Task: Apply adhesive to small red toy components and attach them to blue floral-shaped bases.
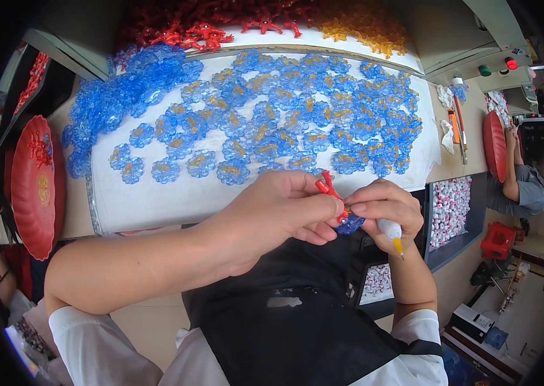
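Observation:
My left hand (301, 209) is closed on a small red plastic figure (328, 188), pinched between thumb and fingers. A dark blue translucent piece (351, 224) sits right under the figure's lower end; I cannot tell whether the two are joined. My right hand (391, 209) is closed around a white squeeze tube (387, 228) with a yellow tip (398, 247) that points down and away from the figure. The right thumb and fingertips meet at the figure's lower end. Both hands are over the near edge of the table, in front of my black apron.
Many blue flower-shaped pieces (265, 132) with amber parts are spread on white paper (156, 212). Loose blue pieces (108, 96) are heaped at left. Red figures (207, 35) and amber pieces (365, 32) lie behind. A red tray (34, 186) stands left; a person (532, 186) sits at right.

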The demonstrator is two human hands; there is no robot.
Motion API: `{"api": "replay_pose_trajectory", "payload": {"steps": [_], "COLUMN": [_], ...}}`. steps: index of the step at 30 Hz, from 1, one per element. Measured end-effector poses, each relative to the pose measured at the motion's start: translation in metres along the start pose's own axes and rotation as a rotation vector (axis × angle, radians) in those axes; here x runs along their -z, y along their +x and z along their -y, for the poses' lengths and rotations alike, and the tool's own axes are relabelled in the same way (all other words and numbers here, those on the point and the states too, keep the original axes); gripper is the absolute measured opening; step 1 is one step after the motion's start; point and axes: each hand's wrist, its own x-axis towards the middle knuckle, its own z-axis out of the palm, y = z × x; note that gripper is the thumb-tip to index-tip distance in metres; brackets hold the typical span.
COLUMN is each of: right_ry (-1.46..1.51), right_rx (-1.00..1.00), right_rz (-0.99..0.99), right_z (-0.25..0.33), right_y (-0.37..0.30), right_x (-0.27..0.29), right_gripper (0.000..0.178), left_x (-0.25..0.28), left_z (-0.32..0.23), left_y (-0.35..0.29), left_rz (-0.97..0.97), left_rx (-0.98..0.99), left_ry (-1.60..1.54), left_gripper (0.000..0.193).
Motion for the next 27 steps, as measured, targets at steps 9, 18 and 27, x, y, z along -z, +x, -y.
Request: {"api": "replay_pose_trajectory", "payload": {"steps": [9,18,27], "right_ry": [0.148,0.045,-0.258], "right_rx": [-0.109,-0.062,0.045], "right_rz": [-0.026,0.025,0.121], "right_z": [-0.002,0.001,0.021], "right_y": [-0.006,-0.004,0.006], "right_x": [-0.004,-0.002,0.004], "right_gripper": [0.017,0.018,0.025], "left_x": [-0.003,0.001,0.004], "left_z": [0.000,0.006,0.007], "left_y": [-0.002,0.000,0.000], "left_rz": [-0.015,0.000,0.019], "left_rx": [0.011,-0.007,-0.107], "left_ry": [-0.035,-0.005,0.115], "left_gripper": [0.022,0.025,0.028]}}
